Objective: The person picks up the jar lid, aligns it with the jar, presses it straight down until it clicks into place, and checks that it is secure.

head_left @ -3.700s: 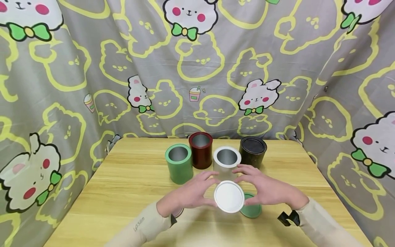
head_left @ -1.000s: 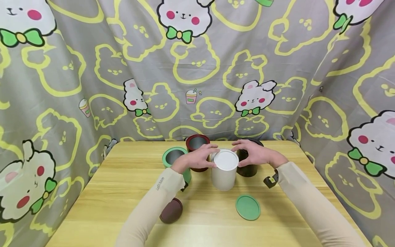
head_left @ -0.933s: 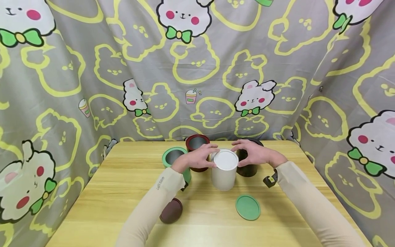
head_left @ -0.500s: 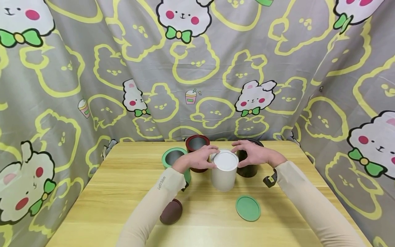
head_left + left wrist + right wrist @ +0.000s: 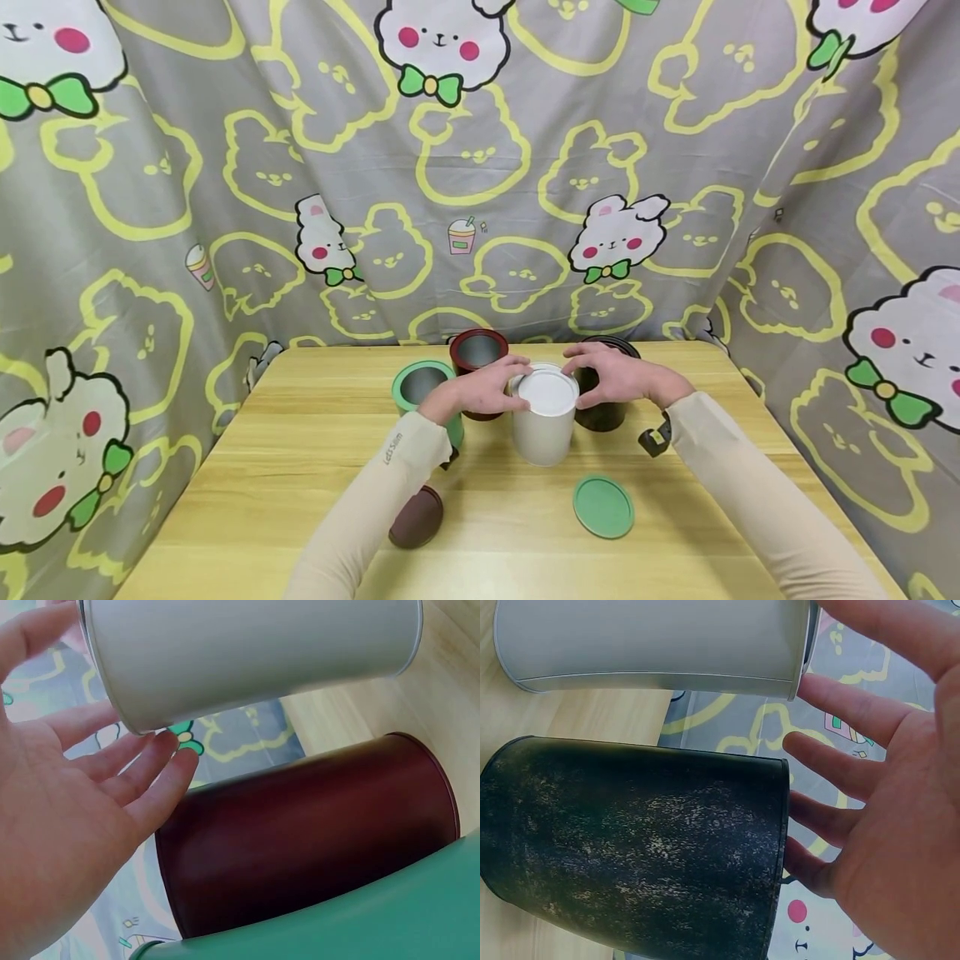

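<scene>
A white round lid (image 5: 548, 391) sits on the mouth of the white can (image 5: 543, 437), tilted slightly, with a bit of the can's rim showing behind it. My left hand (image 5: 486, 390) holds the lid's left edge between thumb and fingers. Opposite it, my right hand (image 5: 617, 375) grips the right edge the same way. In the left wrist view, the left fingertips (image 5: 169, 742) are by the can's top rim. The right wrist view shows the right index finger touching that rim, while the other fingers reach over the top of the black can (image 5: 652, 847).
Left of the white can stand an uncovered green can (image 5: 424, 385) and an uncovered dark red can (image 5: 479, 350). A green lid (image 5: 603, 507) and a dark red lid (image 5: 417, 518) lie nearer on the wooden table (image 5: 495, 542). A patterned curtain (image 5: 525, 183) encloses the back and sides.
Both hands have carried the white lid from in front of the white can forward onto its top. Over the last second hands and lid have barely moved.
</scene>
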### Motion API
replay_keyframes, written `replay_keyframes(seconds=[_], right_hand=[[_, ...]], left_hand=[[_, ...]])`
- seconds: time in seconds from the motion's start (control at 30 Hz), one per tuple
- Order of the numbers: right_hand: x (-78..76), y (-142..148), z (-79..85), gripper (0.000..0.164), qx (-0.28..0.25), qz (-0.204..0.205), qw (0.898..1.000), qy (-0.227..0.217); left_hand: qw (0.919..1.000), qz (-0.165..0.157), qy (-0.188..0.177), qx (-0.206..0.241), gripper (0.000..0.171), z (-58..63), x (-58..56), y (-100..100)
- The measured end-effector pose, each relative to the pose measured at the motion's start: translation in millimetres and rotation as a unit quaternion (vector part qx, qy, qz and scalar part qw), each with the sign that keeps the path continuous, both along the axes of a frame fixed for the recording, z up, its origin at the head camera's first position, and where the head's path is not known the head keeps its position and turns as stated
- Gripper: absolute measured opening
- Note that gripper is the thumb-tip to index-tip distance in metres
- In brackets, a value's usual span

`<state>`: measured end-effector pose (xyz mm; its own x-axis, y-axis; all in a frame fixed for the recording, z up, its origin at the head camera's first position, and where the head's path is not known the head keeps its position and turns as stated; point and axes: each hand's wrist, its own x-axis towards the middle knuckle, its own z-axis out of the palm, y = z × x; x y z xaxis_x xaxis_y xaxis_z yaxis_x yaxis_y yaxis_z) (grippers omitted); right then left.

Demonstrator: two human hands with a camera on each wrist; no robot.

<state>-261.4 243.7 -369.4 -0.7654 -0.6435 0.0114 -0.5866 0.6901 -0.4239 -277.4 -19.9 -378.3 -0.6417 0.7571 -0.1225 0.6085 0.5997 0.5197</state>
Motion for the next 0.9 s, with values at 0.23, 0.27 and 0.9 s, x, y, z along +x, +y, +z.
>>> replay_keyframes(seconds=[0.23,0.27,0.9], right_hand=[[0.7,-1.4,-0.2,0.047,0.003,-0.003,1.000,0.004],[0.8,-1.6,-0.2,0.047,0.004,-0.003,1.000,0.006],[5.1,-6.6,-2.7,0.051,0.012,-0.020,0.999,0.023]], left_hand=[[0.9998,0.010,0.013,0.012,0.058,-0.4,1.4,0.0],[0.9997,0.012,0.015,0.012,0.058,-0.3,1.4,0.1],[0.9992,0.027,0.013,0.028,0.060,-3.5,3.1,-2.2]])
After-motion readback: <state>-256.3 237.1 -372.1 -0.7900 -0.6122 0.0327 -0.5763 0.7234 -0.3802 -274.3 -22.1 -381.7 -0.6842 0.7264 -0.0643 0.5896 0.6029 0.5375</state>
